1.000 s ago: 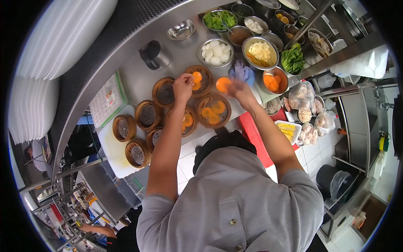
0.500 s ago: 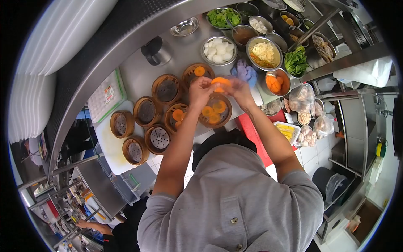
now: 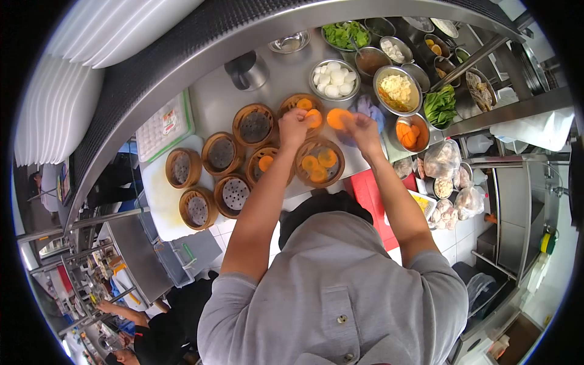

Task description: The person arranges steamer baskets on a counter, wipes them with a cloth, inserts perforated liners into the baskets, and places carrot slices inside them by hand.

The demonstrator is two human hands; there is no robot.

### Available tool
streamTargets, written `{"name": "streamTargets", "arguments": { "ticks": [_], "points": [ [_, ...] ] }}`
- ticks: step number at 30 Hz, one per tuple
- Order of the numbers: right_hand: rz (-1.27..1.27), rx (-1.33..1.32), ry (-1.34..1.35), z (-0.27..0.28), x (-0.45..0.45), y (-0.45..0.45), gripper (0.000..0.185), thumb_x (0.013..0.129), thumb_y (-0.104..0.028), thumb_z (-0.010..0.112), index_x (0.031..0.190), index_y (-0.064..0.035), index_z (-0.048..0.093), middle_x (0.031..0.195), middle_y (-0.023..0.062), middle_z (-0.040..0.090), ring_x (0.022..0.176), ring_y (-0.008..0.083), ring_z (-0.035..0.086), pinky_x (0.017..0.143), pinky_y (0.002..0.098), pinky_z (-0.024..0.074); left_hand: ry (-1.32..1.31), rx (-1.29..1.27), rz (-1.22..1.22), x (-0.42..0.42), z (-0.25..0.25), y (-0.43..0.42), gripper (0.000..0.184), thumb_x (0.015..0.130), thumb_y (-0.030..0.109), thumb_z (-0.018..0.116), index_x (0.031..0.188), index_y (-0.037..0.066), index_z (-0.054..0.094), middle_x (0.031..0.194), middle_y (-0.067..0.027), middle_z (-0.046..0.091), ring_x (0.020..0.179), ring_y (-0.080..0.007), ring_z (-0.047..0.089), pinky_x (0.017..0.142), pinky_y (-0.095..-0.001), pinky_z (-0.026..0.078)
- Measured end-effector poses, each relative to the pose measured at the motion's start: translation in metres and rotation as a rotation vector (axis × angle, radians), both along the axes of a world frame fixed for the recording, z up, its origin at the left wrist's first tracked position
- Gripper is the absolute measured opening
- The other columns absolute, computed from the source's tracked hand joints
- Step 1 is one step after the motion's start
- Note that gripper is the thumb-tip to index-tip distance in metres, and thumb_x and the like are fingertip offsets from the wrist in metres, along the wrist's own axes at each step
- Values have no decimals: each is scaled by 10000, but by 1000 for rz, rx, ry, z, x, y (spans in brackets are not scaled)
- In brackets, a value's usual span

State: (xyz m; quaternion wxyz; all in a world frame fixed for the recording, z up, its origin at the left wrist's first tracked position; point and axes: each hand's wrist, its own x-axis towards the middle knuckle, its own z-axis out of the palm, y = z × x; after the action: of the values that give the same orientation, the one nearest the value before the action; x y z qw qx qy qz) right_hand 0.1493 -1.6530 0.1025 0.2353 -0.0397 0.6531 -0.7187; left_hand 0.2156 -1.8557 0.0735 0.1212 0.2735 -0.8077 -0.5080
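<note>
My left hand [image 3: 294, 126] pinches an orange carrot slice [image 3: 314, 118] over the upper right bamboo steamer basket [image 3: 286, 108], where another slice [image 3: 304, 104] lies. To the right, my right hand [image 3: 363, 132] holds more orange carrot [image 3: 338, 118], its number of slices unclear. Just below, a basket [image 3: 340, 168] holds three slices. Partly behind my left forearm, a further basket [image 3: 251, 165] shows a slice [image 3: 266, 162]. Several other baskets [image 3: 234, 123] to the left show only perforated dark or grey bottoms.
Bowls of white rounds [image 3: 333, 79], shredded yellow food [image 3: 396, 90] and carrot slices [image 3: 408, 132] stand at the right. A purple cloth [image 3: 369, 110] lies beside them. A metal jug [image 3: 248, 72] stands behind the baskets. Another person [image 3: 164, 328] is at lower left.
My hands, together around the carrot half a second ago, are now apart, each with orange carrot in its fingers. The whole view has shifted, with the counter further right.
</note>
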Motion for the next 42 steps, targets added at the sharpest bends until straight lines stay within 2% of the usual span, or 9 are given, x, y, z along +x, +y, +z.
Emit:
{"name": "streamTargets", "arguments": {
  "ticks": [9, 15, 17, 20, 24, 27, 29, 34, 42],
  "points": [
    [13, 18, 10, -6, 8, 19, 144, 930, -153, 740, 948, -23, 680, 762, 11, 669, 621, 52, 570, 568, 198, 449, 10, -333, 0, -5, -8, 0, 292, 740, 153, 867, 923, -13, 712, 852, -159, 707, 775, -316, 696, 732, -378, 556],
    [31, 22, -15, -11, 10, 18, 143, 933, -149, 735, 964, -24, 673, 774, 16, 668, 637, 61, 587, 583, 204, 464, 70, -610, -133, -5, 5, -22, 296, 853, 48, 666, 1147, 34, 695, 1165, -165, 683, 993, -320, 662, 886, -416, 531],
    [47, 13, -18, -9, 9, 19, 144, 936, -154, 733, 964, -25, 673, 776, 15, 665, 644, 62, 588, 590, 203, 468, -26, -768, -506, -4, 10, -36, 433, 855, -5, 605, 1276, 86, 651, 1392, -67, 587, 1207, -299, 577, 1020, -432, 486],
    [30, 49, 11, -6, 8, 17, 146, 936, -157, 732, 956, -25, 671, 782, 12, 663, 641, 61, 582, 585, 203, 466, -91, -745, -552, -7, -8, -50, 470, 868, -29, 577, 1313, 109, 641, 1428, 14, 570, 1252, -295, 551, 1065, -404, 468],
    [19, 26, -21, 4, 11, 11, 156, 931, -160, 739, 963, -23, 672, 787, 8, 662, 639, 58, 576, 579, 204, 463, -119, -730, -529, 4, 2, -42, 453, 861, -15, 597, 1293, 107, 657, 1442, -39, 558, 1248, -311, 559, 1053, -396, 475],
    [34, -5, -91, 7, 9, -5, 159, 927, -161, 744, 963, -22, 676, 789, 5, 663, 633, 53, 569, 575, 205, 459, 181, -407, -296, 14, 23, -27, 352, 891, 63, 662, 1242, 81, 681, 1345, -100, 634, 1123, -266, 649, 967, -362, 524],
    [114, 31, -54, 12, 11, -20, 159, 922, -166, 751, 949, -22, 688, 786, 3, 667, 633, 51, 571, 574, 202, 459, 125, 225, -224, 27, 38, -18, 332, 900, 152, 733, 1211, 44, 687, 1178, -121, 706, 986, -193, 690, 880, -323, 545],
    [294, 34, 4, 7, 19, -76, 201, 893, -210, 787, 918, -27, 708, 786, 0, 688, 624, 50, 591, 576, 197, 473, 246, 365, -77, 62, 13, -43, 141, 904, 97, 749, 967, 30, 642, 883, -36, 680, 767, -97, 637, 698, -242, 519],
    [375, 39, -152, 6, 35, -156, 199, 914, -229, 763, 958, -42, 713, 741, 6, 682, 622, 64, 637, 523, 198, 476, 173, 389, 137, 107, 25, -125, 159, 919, 106, 725, 1006, 21, 623, 890, -47, 673, 759, -109, 635, 682, -244, 512]
  ]
}}
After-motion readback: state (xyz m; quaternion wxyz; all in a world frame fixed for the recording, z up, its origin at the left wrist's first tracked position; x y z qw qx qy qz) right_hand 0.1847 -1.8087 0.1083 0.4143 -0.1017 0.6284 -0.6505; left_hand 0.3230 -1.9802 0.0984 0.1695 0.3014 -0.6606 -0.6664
